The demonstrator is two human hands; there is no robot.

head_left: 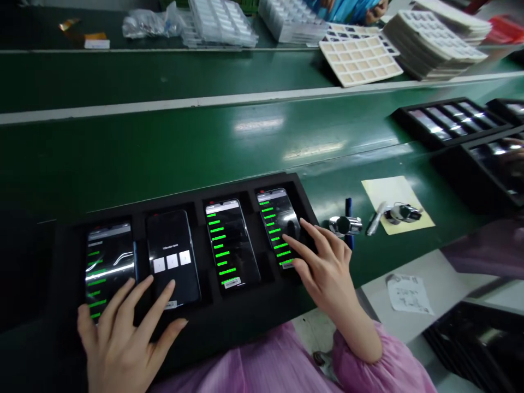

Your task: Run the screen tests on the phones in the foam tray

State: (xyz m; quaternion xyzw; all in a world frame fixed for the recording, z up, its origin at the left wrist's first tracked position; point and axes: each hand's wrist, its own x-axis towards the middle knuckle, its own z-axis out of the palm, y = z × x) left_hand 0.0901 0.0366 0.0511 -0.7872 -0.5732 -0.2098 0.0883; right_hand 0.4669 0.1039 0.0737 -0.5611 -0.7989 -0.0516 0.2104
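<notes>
A black foam tray [196, 248] lies on the green bench, with several smartphones set in its slots. My left hand [126, 338] is spread over the lower ends of the leftmost phone [110, 262] and the second phone [170, 240], whose screen shows three white squares. Green lines of text fill the screen of the third phone [233, 245]. Over the rightmost phone [272, 218], also with green text, my right hand [327, 262] has its fingers apart, the index fingertip at the screen. Neither hand grips anything; exact fingertip contact is hard to tell.
Right of the tray are a shiny metal object [346, 225] over a blue pen and a yellow paper [399, 191] bearing another. Phone trays [450, 123] stand farther right. Behind are clear plastic trays [223, 24], stacked white trays [434, 43] and another person's hand [375, 12].
</notes>
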